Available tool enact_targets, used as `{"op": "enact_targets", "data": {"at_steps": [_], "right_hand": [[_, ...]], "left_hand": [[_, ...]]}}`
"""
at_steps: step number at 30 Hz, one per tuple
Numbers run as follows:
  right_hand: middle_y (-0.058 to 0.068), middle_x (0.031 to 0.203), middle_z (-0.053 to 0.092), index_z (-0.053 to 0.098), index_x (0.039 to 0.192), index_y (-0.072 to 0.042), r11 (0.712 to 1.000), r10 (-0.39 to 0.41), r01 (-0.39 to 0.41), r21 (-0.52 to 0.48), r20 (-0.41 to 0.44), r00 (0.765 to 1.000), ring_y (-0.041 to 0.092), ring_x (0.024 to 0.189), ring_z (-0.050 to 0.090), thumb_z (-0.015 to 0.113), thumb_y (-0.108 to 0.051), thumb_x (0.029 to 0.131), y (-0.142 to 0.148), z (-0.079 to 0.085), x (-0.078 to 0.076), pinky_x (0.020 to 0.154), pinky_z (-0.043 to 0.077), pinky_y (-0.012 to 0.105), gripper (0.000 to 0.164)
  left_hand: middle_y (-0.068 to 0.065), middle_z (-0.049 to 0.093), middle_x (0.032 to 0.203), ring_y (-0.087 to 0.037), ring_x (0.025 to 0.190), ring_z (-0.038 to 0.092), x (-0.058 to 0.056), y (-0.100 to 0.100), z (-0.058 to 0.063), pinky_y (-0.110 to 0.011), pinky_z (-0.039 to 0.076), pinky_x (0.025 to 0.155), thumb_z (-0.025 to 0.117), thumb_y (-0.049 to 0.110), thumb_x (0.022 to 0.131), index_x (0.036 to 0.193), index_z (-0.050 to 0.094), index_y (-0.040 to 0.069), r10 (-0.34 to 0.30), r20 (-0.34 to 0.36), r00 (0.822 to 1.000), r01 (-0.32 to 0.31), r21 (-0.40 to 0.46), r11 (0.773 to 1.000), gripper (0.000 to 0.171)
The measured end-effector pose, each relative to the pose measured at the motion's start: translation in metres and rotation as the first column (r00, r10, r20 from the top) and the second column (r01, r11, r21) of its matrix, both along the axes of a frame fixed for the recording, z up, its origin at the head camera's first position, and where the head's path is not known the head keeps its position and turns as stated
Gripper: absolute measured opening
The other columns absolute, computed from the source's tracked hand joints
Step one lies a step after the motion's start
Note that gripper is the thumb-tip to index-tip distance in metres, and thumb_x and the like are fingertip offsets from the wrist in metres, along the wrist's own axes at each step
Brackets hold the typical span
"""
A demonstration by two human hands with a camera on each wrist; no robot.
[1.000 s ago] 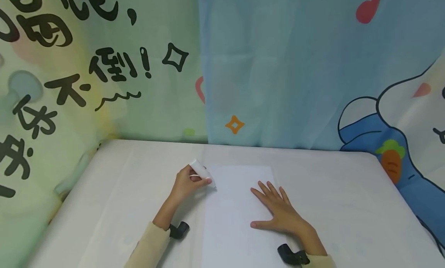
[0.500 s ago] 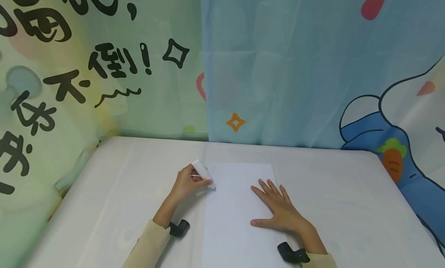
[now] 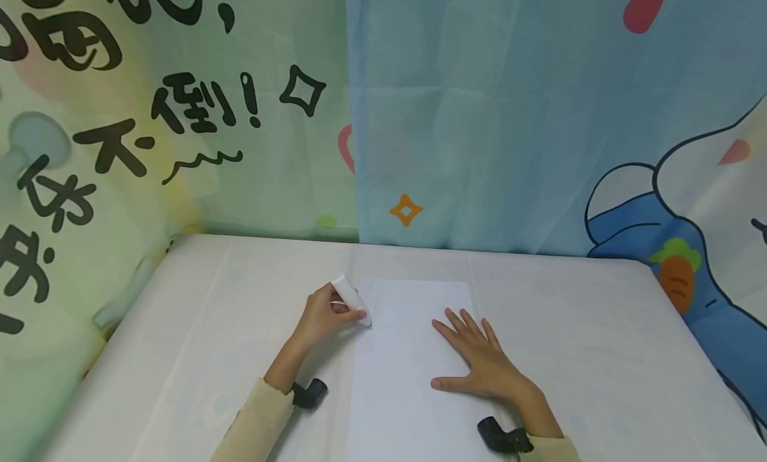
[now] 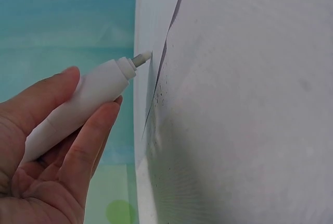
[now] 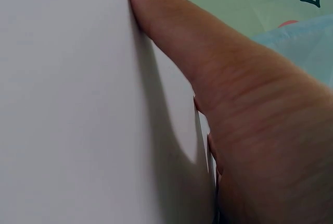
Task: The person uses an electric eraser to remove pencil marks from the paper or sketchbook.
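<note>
Between thumb and fingers my left hand pinches a thick white electric eraser. In the left wrist view the eraser shows a grey metal holder and a pale tip close to the edge of the white paper; whether the tip touches is hard to tell. Spread flat, my right hand rests on the right part of the paper, thumb pointing left. The right wrist view shows the right thumb on the sheet and the eraser's tip end beyond it.
A white cloth covers the table, with small dark specks near the paper's edge. Printed curtains hang behind and at the left. Black wrist cameras sit on both wrists.
The head view has tilted slightly, so the background sits a little higher. Both hands and the eraser keep nearly the same places on the table.
</note>
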State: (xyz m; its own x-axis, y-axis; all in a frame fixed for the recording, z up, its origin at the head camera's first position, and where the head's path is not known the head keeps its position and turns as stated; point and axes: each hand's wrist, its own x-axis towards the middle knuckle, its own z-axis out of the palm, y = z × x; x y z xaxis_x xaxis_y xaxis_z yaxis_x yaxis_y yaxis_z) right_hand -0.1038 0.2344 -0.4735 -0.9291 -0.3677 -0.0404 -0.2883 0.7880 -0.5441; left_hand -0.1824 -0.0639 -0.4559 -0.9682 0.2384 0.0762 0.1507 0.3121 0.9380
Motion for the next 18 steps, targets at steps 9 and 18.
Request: {"op": "enact_targets", "data": {"at_steps": [9, 18], "right_hand": [[0.017, 0.160, 0.020, 0.036, 0.151, -0.015, 1.000, 0.003, -0.003, 0.006, 0.000, 1.000, 0.041, 0.148, 0.006, 0.077, -0.058, 0.072, 0.0005, 0.0016, 0.0003, 0.115, -0.006, 0.060, 0.099], [0.018, 0.160, 0.020, 0.036, 0.151, -0.014, 1.000, 0.007, -0.007, 0.001, -0.002, 1.000, 0.041, 0.148, 0.006, 0.077, -0.058, 0.072, 0.0005, 0.0005, 0.0001, 0.115, -0.006, 0.060, 0.099]], "left_hand": [[-0.018, 0.069, 0.093, -0.028, 0.081, 0.071, 0.0006, 0.0013, 0.0018, -0.029, 0.057, 0.069, 0.081, 0.001, 0.077, 0.104, 0.059, -0.006, 0.026, 0.006, 1.000, -0.026, -0.032, 0.999, 0.036], [-0.018, 0.069, 0.093, -0.029, 0.081, 0.071, 0.0001, 0.0010, 0.0016, -0.028, 0.057, 0.068, 0.080, 0.001, 0.077, 0.105, 0.059, -0.007, 0.023, 0.002, 1.000, -0.023, -0.016, 1.000, 0.036]]}}
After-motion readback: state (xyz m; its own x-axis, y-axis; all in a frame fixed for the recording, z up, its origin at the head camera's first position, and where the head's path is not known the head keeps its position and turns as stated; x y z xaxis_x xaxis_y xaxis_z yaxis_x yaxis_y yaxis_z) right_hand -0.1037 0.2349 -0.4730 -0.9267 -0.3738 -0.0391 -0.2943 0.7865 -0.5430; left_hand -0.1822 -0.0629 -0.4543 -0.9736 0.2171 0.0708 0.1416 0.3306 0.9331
